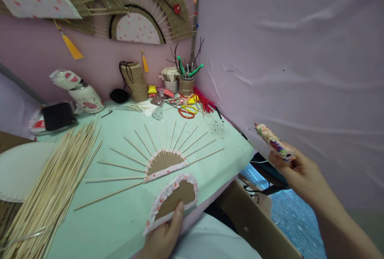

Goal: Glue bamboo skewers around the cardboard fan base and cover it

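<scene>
My left hand (pixel 163 235) grips a half-round cardboard piece (pixel 177 199) by its straight edge, thumb on top. White cloth with red spots is folded over its rim. Just beyond it, a matching cardboard half-circle (pixel 165 163) lies on the table, with thin wooden sticks (pixel 129 167) fanned out from its curved edge. Out to the right, away from the table, my right hand (pixel 297 167) is closed around a glue gun (pixel 273 141) with a colourful patterned covering. Its narrow tip points up and left. The handle is hidden in my fingers.
A bundle of wooden sticks (pixel 57 179) lies at left beside a white oval plate (pixel 21 171). Behind are a twine spool (pixel 135 81), scissors (pixel 187 111) and a tool cup (pixel 186 85). Decorated fans (pixel 138 29) hang on the wall. An open cardboard box (pixel 255 219) stands below right.
</scene>
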### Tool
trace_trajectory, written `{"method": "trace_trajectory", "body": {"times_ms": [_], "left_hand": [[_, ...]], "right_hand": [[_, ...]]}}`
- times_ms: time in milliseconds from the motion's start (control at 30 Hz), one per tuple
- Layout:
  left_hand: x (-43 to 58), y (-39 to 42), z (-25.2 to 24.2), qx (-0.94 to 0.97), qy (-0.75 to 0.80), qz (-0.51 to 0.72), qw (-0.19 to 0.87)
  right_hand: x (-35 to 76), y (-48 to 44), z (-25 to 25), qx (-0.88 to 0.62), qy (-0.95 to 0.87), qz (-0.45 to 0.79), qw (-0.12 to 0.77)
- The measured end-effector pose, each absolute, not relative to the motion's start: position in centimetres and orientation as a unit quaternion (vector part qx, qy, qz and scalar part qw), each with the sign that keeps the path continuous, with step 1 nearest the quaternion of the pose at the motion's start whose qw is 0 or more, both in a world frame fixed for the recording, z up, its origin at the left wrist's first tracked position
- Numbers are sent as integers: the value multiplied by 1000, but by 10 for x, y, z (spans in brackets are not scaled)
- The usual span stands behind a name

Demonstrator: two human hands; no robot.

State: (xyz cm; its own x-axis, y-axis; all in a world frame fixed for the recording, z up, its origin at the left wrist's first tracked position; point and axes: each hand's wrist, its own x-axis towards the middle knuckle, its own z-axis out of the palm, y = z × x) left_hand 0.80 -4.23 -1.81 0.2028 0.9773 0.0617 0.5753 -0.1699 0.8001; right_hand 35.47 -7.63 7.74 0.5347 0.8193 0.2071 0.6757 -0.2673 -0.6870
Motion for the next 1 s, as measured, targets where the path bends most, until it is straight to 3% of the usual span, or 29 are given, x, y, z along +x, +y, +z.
{"method": "trace_trajectory", "body": {"times_ms": [233,433,667,833,1000], "left_hand": [[11,-43,-15,686,556,312,351],[14,-43,-10,587,597,380,393],[14,-41,9,472,597,460,457],[15,-58,11,394,564,425,588],[14,-74,6,349,522,378,681]], "right_hand": [[324,-73,63,-731,-549,221,341],[306,-79,73,-640,-554,421,325],[274,-76,67,-574,-594,465,319],[249,-76,55,-515,-562,542,354],[226,-72,55,-507,-586,544,322]]}}
